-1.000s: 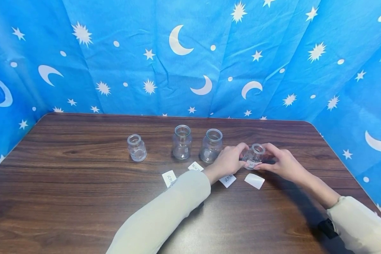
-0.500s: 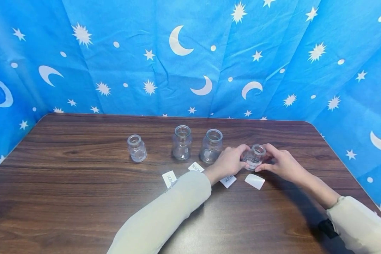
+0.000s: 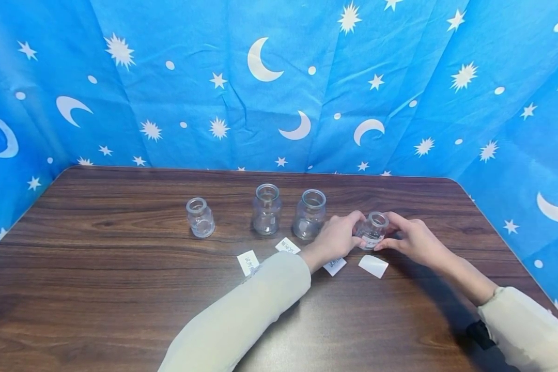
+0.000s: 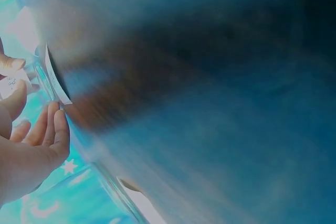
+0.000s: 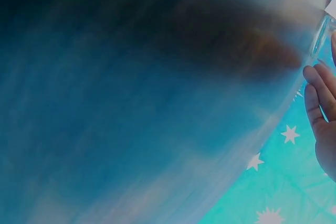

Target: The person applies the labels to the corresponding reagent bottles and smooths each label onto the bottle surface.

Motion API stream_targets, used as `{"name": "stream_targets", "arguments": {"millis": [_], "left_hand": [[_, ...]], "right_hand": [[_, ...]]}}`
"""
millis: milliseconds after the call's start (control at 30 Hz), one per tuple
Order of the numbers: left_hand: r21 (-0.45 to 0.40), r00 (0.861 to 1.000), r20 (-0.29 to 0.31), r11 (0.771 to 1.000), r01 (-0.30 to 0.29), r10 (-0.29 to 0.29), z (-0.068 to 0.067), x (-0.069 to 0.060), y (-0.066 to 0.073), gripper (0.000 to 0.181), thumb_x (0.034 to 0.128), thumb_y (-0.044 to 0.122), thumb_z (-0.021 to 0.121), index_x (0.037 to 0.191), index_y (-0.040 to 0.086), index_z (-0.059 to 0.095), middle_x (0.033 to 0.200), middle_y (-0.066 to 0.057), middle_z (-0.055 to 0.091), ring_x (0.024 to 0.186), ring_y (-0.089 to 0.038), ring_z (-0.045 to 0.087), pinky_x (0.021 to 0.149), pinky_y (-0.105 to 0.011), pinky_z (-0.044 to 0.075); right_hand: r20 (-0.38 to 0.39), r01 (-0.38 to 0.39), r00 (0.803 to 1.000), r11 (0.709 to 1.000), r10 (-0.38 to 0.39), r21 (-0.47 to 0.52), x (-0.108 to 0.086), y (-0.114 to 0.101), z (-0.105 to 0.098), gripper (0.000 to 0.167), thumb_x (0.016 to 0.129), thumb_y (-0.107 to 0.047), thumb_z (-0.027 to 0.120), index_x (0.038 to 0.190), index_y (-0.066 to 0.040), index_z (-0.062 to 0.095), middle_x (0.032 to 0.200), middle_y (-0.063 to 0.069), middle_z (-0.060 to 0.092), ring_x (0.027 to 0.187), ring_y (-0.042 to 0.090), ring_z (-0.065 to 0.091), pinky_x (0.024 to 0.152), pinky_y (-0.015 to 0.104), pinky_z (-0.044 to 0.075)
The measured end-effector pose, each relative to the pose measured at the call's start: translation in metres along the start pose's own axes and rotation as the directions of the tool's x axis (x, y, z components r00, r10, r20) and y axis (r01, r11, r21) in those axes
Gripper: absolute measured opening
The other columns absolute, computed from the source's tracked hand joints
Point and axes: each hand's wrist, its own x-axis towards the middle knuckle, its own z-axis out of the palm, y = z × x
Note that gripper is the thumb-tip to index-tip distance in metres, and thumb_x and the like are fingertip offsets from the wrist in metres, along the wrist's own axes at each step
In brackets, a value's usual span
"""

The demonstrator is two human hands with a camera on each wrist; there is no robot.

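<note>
Both hands hold a small glass jar (image 3: 378,220) between them at the right of the table, its mouth up and a white written label (image 3: 371,242) on its near side. My left hand (image 3: 335,236) grips the jar's left side with thumb and fingers. On the other side, my right hand (image 3: 416,239) pinches it, thumb low by the label's edge. In the left wrist view the left hand (image 4: 31,145) is at the left edge, close to the label (image 4: 9,85). The right wrist view shows the right hand (image 5: 324,108) cut off by the frame.
Two larger glass jars (image 3: 266,212) (image 3: 309,214) and a small one (image 3: 201,219) stand upright to the left. White paper pieces lie in front: one blank (image 3: 373,265), others with writing (image 3: 248,262) (image 3: 287,245) (image 3: 336,266), partly behind the left arm. A blue cloth (image 3: 260,103) hangs behind.
The jar between the hands has tilted and shifted very slightly, and the right thumb has moved off the label toward its right edge. The other jars and papers stay in place.
</note>
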Motion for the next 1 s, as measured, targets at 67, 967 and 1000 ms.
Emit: {"name": "stream_targets", "arguments": {"millis": [67,967,1000], "left_hand": [[-0.007,1.0,-0.009,1.0,0.0,0.0,0.0,0.0,0.0,0.04,0.0811,0.028,0.068,0.117,0.021,0.052,0.072,0.01,0.049,0.062,-0.007,0.048,0.055,-0.019,0.035],[-0.005,0.999,0.019,1.0,-0.028,0.028,-0.002,0.0,-0.002,0.033,0.0833,0.032,0.064,0.112,0.02,0.053,0.071,0.01,0.054,0.062,-0.006,0.05,0.056,-0.019,0.037],[-0.016,0.999,0.025,1.0,-0.025,0.025,-0.002,0.001,-0.002,0.033,0.0836,0.032,0.064,0.112,0.02,0.054,0.072,0.01,0.055,0.063,-0.006,0.051,0.056,-0.019,0.037]], "right_hand": [[0.004,0.011,1.0,1.0,-0.011,-0.003,0.0,0.0,-0.001,0.051,0.06,0.003,0.079,0.106,-0.004,0.055,0.072,-0.003,0.066,0.067,0.008,0.062,0.058,0.032,0.051],[0.205,-0.082,0.976,0.995,0.067,0.064,0.0,0.001,-0.022,0.021,0.081,-0.01,0.067,0.102,-0.006,0.064,0.081,-0.007,0.064,0.065,0.001,0.051,0.055,0.024,0.046],[0.203,-0.073,0.977,0.995,0.059,0.063,0.0,0.001,-0.022,0.02,0.081,-0.009,0.068,0.101,-0.006,0.064,0.08,-0.007,0.064,0.065,0.001,0.051,0.055,0.024,0.046]]}}
